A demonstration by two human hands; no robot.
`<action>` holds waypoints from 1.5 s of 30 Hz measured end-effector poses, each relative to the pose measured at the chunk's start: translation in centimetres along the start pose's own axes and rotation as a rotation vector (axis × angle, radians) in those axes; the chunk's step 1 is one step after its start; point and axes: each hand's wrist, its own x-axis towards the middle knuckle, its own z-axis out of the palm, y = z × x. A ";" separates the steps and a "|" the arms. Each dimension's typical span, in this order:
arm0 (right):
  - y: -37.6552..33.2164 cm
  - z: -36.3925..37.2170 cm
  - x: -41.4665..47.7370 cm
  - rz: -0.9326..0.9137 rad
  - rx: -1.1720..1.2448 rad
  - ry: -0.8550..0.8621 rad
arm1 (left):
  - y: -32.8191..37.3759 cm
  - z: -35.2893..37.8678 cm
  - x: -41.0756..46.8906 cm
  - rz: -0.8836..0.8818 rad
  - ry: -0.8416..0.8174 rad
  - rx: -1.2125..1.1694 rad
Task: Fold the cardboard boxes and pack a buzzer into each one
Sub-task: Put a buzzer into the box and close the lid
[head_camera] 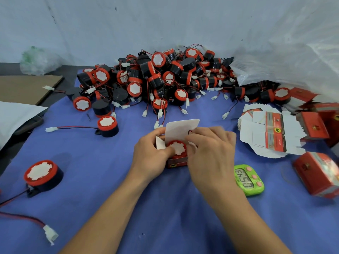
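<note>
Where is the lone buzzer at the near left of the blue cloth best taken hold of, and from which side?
Probably set the grip across the round black side wall of the buzzer, just under the red rim, coming from above and the right. It sits red face up, and its mounting tab and wire trail off its near-left side.

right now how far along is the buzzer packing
Early going. Done: a few closed red boxes lie at the right. In hand: the left hand and right hand hold an open box with a buzzer seated inside, its lid flap not yet folded down. Left: a big pile of buzzers at the back and a stack of flat blanks on the right.
</note>
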 end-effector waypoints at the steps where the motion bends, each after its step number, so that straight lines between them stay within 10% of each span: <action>1: 0.2 0.1 0.1 0.000 -0.011 0.065 | 0.0 0.0 0.0 -0.001 -0.003 -0.005; 15: 2.6 0.3 0.6 0.034 -0.059 -0.372 | 0.2 0.0 -0.3 -0.011 0.002 0.010; 21: 3.4 -0.8 0.3 0.122 0.345 -0.082 | 0.0 -0.1 -0.1 -0.022 -0.009 -0.002; 35: 2.9 -0.2 0.2 -0.171 -0.144 -0.066 | -0.2 -0.1 -0.2 -0.004 -0.002 0.006; 45: 2.2 0.7 1.8 -0.044 -0.259 -0.420 | 0.0 0.0 -0.2 0.003 -0.013 0.031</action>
